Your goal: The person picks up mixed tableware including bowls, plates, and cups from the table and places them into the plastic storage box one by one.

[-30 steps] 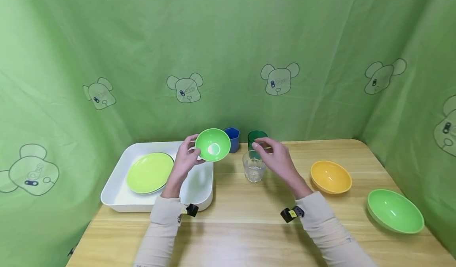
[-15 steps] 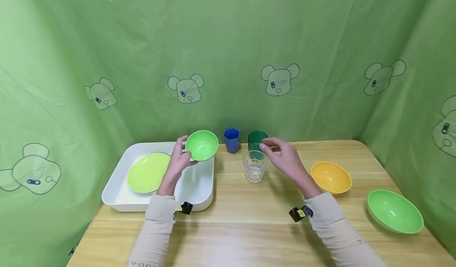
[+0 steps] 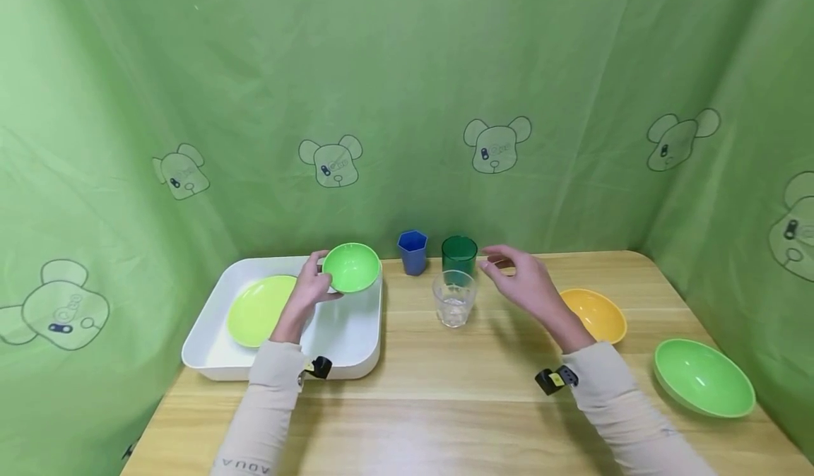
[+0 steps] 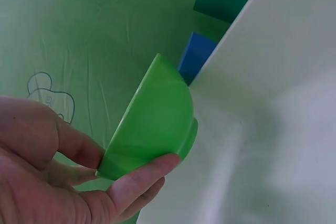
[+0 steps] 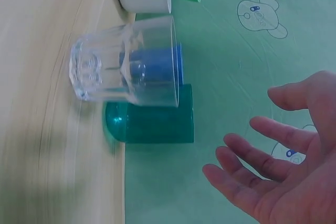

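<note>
Over the right part of the white tray (image 3: 216, 342), my left hand (image 3: 309, 289) pinches a small green bowl (image 3: 351, 268) by its rim. In the left wrist view the bowl (image 4: 152, 119) is tilted, with the thumb at the rim and fingers against its outside. My right hand (image 3: 521, 278) hovers with nothing in it, its fingers (image 5: 262, 156) loosely bent. Nearest to it are a clear glass (image 3: 454, 303) and a dark green cup (image 3: 459, 253) behind the glass. A yellow-green plate (image 3: 259, 311) lies in the tray, partly hidden by my left arm.
A blue hexagonal cup (image 3: 413, 253) stands left of the dark green cup at the table's back. An orange bowl (image 3: 598, 313), partly behind my right forearm, and a larger green bowl (image 3: 702, 377) sit on the right. Green curtain (image 3: 407, 73) surrounds the table.
My left hand has moved left and slightly down with the small green bowl, further over the tray. My right hand has drawn away to the right from the clear glass.
</note>
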### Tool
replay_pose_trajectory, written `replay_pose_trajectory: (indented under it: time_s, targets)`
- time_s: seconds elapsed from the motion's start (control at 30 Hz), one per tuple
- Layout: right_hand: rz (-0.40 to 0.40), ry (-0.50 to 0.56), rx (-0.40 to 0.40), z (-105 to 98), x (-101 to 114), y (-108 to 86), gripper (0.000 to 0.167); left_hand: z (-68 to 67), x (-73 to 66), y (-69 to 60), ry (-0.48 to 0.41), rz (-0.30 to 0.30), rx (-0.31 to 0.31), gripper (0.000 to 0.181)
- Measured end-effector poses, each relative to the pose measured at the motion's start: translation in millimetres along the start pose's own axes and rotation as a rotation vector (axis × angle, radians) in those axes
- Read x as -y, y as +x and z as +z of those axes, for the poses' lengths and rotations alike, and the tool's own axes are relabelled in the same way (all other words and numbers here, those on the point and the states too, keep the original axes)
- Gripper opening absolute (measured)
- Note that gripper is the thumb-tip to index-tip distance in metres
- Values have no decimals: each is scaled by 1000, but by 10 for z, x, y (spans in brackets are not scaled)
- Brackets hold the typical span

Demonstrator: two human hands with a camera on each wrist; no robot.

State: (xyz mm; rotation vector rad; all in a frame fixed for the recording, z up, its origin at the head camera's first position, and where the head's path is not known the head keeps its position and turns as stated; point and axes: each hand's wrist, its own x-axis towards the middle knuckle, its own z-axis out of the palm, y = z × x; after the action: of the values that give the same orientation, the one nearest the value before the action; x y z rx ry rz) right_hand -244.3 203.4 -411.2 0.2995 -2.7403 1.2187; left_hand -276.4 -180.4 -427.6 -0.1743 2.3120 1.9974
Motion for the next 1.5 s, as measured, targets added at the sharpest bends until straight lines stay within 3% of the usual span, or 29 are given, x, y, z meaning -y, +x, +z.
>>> replay_pose_trajectory:
  time_s: [0.33, 0.67, 1.5]
  targets:
    - [17, -1, 10, -197, -126, -72, 42, -27, 81, 58, 94, -33, 23, 70]
    - [6, -64, 24, -400, -298, -126, 40, -62, 191, 160, 68, -77, 52, 71]
    - [72, -160, 92, -716, -697, -198, 45, -106, 257, 292, 142, -140, 100, 69]
